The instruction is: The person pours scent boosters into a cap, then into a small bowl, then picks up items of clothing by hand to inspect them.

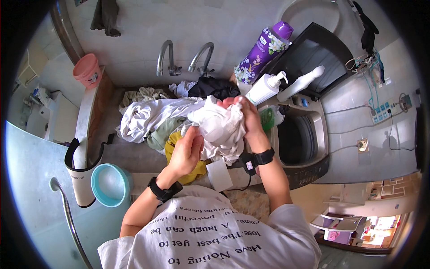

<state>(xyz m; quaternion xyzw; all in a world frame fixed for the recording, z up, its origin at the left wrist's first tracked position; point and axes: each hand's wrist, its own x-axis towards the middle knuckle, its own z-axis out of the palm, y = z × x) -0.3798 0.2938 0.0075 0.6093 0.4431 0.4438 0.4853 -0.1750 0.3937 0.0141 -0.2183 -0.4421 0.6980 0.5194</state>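
A bunched white cloth (226, 141) is held up between my two hands over the sink ledge. My right hand (246, 117) wraps round its far right side, fingers curled into the fabric. My left hand (189, 153) is closed on the near left edge, thumb and fingers together. A smooth, rounded pale bulge shows in the cloth between the hands. Beneath and left of it lie a white garment (145, 117), a sage green cloth (165, 133) and a mustard yellow cloth (174, 145). Black fabric (212, 88) lies behind.
Right of the pile, a washing machine (321, 134) stands with its lid (313, 58) raised. A purple bottle (264, 54), white pump bottle (264, 89) and green bottle (268, 117) crowd its left edge. Two taps (166, 56) curve overhead. A blue bucket (127, 186) stands left, a pink bucket (86, 72) far left.
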